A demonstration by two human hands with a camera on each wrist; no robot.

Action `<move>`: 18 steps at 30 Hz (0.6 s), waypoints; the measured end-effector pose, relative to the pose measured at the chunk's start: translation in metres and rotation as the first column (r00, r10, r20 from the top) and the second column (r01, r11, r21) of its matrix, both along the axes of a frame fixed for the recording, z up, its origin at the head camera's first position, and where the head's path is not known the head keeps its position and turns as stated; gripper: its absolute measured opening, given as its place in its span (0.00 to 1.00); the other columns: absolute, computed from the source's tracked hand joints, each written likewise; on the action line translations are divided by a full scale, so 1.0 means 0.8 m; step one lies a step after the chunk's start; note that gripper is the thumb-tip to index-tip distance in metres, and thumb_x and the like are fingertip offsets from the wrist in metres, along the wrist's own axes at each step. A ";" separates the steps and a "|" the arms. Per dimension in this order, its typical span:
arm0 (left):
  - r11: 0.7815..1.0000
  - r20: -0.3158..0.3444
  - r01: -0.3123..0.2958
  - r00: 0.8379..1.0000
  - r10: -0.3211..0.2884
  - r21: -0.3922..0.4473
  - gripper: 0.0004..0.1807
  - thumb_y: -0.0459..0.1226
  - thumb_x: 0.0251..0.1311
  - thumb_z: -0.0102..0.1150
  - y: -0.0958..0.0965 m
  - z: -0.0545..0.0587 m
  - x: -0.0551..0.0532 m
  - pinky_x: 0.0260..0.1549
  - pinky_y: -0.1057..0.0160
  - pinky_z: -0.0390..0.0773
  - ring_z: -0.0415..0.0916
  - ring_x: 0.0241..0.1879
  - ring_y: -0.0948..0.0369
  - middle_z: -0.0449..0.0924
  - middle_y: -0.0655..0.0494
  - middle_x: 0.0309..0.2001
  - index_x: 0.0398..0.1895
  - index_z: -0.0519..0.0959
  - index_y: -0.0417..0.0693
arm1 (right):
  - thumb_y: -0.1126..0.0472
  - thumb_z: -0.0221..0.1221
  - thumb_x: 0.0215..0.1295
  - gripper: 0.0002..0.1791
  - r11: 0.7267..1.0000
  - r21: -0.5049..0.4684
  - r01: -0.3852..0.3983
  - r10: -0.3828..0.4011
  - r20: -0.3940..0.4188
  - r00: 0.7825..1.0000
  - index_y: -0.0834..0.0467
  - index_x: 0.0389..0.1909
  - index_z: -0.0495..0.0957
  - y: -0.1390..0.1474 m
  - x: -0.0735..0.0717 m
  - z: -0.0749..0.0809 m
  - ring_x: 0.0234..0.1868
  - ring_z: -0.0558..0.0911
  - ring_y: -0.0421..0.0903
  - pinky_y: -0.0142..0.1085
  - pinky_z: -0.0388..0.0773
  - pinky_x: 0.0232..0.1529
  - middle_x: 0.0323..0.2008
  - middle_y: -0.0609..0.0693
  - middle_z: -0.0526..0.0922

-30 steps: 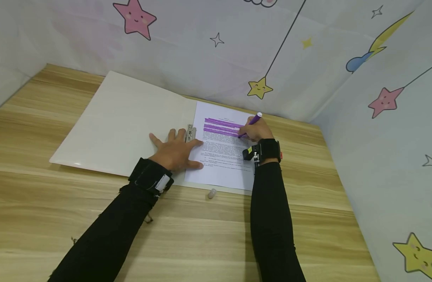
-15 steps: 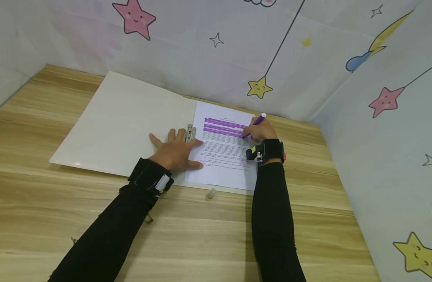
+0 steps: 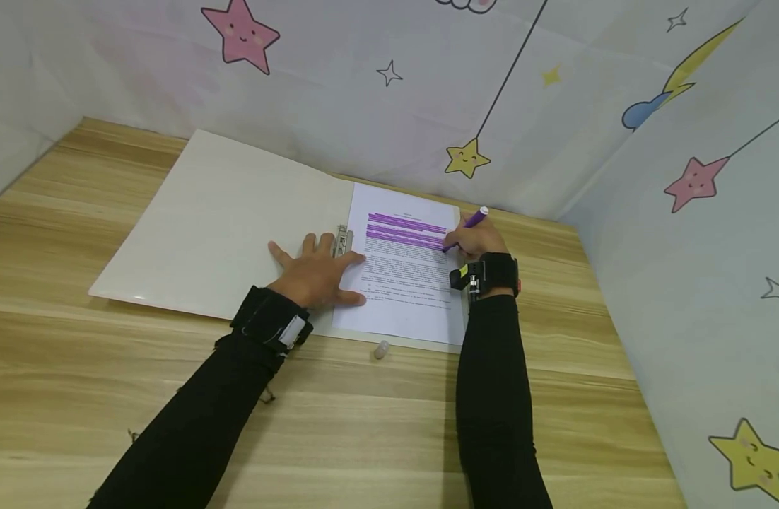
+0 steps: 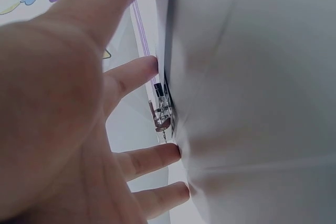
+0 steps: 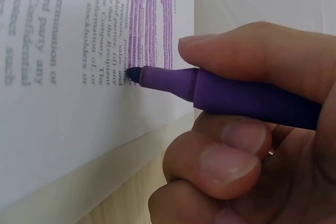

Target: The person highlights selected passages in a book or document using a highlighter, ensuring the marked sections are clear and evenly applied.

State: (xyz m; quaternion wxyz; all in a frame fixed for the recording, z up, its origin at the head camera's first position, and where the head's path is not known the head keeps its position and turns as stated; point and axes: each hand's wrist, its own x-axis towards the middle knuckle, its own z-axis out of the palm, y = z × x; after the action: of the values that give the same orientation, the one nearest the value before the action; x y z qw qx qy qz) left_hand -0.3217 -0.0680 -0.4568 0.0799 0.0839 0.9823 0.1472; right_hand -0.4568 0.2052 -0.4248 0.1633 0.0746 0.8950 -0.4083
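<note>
A printed white sheet [image 3: 402, 318] lies on the right side of an open white folder [image 3: 192, 219], and purple strokes cover several lines of its upper text. My right hand [image 3: 481, 237] grips a purple highlighter [image 5: 247, 95]. In the right wrist view its dark tip meets the page at the end of a text line, near the right margin. Spread out flat, my left hand [image 3: 313, 276] rests across the folder's spine, thumb and index finger on the sheet's left edge. A metal clip [image 3: 342, 240] sits by its fingers, partly hidden.
A small translucent cap [image 3: 381, 349] lies on the wooden table [image 3: 364, 424] just before the folder's front edge. A white wall cloth [image 3: 338, 106] with printed stars rises behind and along the right side.
My right hand has slid rightward with the highlighter, and the purple stroke on the current line runs further toward the right margin. The left hand has stayed still.
</note>
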 end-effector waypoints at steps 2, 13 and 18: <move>1.000 0.001 0.000 1.000 0.000 -0.001 0.43 0.61 0.54 0.69 0.000 0.001 0.000 0.53 0.15 0.32 0.49 0.69 0.37 0.55 0.37 0.72 0.74 0.68 0.66 | 0.68 0.67 0.60 0.18 1.000 0.003 -0.002 0.002 0.002 1.000 0.59 0.29 0.64 0.001 0.000 0.000 0.14 0.64 0.40 0.31 0.60 0.14 0.17 0.47 0.67; 1.000 0.006 0.002 1.000 -0.002 0.002 0.43 0.61 0.54 0.69 0.000 0.006 0.002 0.53 0.15 0.33 0.49 0.70 0.37 0.55 0.36 0.72 0.74 0.68 0.66 | 0.64 0.67 0.61 0.20 1.000 -0.006 -0.030 0.030 -0.017 0.999 0.58 0.24 0.63 0.013 0.000 -0.001 0.14 0.65 0.40 0.30 0.58 0.13 0.15 0.47 0.68; 1.000 0.009 0.005 1.000 -0.005 0.002 0.43 0.61 0.55 0.69 0.000 0.006 0.004 0.53 0.15 0.33 0.47 0.71 0.36 0.54 0.36 0.73 0.74 0.68 0.65 | 0.65 0.66 0.64 0.17 0.946 -0.324 -0.025 0.016 -0.029 0.999 0.60 0.20 0.68 0.025 0.004 -0.001 0.14 0.64 0.41 0.31 0.56 0.12 0.15 0.48 0.66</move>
State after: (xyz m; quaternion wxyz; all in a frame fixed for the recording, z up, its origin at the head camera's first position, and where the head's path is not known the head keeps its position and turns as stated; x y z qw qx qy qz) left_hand -0.3184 -0.0681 -0.4516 0.0844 0.0860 0.9816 0.1481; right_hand -0.4537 0.2250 -0.4259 0.1659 0.0320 0.8185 -0.5491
